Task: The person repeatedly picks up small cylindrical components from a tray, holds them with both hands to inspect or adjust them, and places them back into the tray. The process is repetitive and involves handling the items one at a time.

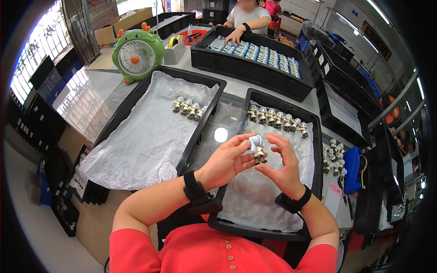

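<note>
A small figurine (258, 149) with a pale blue-white top, a cream body and dark feet stands upright in the grip of my left hand (227, 160), between thumb and fingers. My right hand (286, 167) curves open just to its right, thumb and fingers apart, the thumb tip close to the figurine's feet. Both hands are above a black tray (317, 150) lined with white paper. Along that tray's far end stretches a row of similar figurines (278, 120). In the left black tray (157, 69), also paper-lined, a short row of figurines (189, 108) lies near the right side.
A green fan (137, 54) stands at the far left of the table. Across from me, a person's hand (234, 35) reaches into a black tray (255, 75) of blue-and-white figurines. To the right are loose figurines (334, 157), a blue container (353, 169) and stacked black trays (346, 73).
</note>
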